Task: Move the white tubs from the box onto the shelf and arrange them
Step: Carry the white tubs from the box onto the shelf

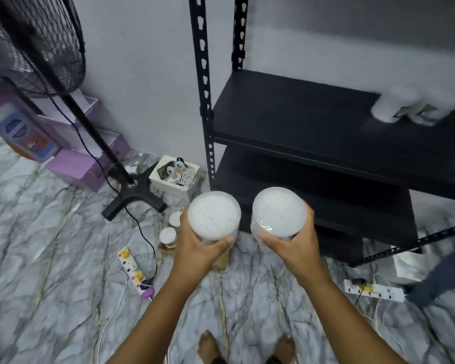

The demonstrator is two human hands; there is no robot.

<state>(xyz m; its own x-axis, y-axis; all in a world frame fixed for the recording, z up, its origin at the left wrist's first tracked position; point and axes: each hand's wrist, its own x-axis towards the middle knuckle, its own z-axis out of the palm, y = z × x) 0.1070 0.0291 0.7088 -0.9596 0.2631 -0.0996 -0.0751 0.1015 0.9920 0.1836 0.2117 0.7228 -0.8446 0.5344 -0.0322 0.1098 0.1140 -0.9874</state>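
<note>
Head view: hands (247, 248) around two tubs (244, 215).

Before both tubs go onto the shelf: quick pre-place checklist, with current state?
1. Left hand grips its round white plastic tub: ok.
2. Right hand grips the second white tub: ok.
3. Bare space on the black metal shelf board to the left of the blurred white tubs already there: ok.
4. Black perforated upright post stands near the left tub's path: cannot tell whether it clears.
5. Tub lids sealed: cannot tell.
6. White power strip and cables lie on the marble-pattern floor by the feet: not ok.
</note>
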